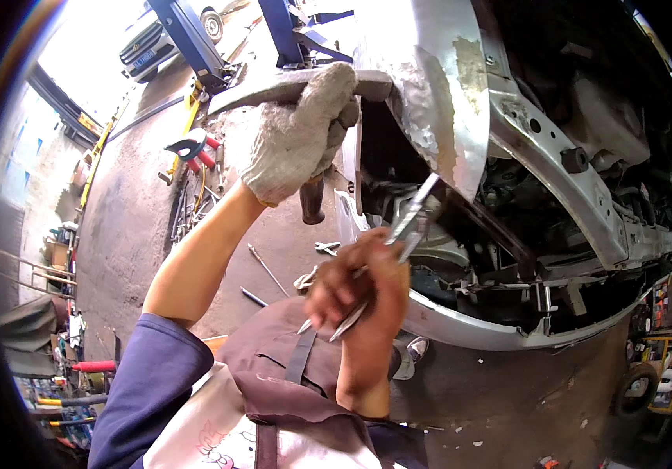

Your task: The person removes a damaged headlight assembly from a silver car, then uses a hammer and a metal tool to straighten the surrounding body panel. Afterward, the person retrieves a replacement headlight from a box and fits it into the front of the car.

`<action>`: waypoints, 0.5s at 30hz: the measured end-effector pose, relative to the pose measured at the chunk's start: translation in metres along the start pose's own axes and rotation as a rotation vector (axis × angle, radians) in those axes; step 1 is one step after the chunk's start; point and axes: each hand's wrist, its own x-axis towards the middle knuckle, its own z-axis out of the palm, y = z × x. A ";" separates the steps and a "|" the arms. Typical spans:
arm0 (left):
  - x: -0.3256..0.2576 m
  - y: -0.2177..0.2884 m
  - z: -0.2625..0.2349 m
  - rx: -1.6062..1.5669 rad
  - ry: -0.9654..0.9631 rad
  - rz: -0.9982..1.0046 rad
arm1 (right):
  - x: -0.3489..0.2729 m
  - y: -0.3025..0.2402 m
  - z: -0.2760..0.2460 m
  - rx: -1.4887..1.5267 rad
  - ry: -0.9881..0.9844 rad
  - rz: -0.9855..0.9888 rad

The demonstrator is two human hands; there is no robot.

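My left hand [289,141], in a pale work glove, is closed round a hammer. The hammer's long curved grey head [265,87] lies across the top of the glove, and its dark handle [313,205] sticks out below. The right end of the head is up against or close to the silver car fender [418,86], whose paint is chipped and patchy. My bare right hand [363,285] is lower, in front of the fender's lower corner. It grips slim shiny metal tools [415,209] with pointed ends showing below the fingers; motion blurs them, so their exact kind is unclear.
The car's open front bay [570,156] fills the right, with a bare silver rail [562,172] and bumper edge [469,332]. Blue lift posts [191,39] stand behind. Hand tools [269,270] and a red-handled tool [193,150] lie on the floor. A tyre [636,389] stands lower right.
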 end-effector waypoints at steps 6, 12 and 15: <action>0.000 0.002 -0.002 0.021 -0.007 0.092 | 0.013 0.010 -0.012 0.223 0.238 -0.255; 0.018 0.004 -0.044 -0.092 0.087 0.210 | 0.006 0.009 0.019 -0.205 0.210 -0.016; 0.017 -0.003 -0.037 -0.072 0.124 0.122 | 0.007 0.015 0.016 -0.103 0.172 -0.007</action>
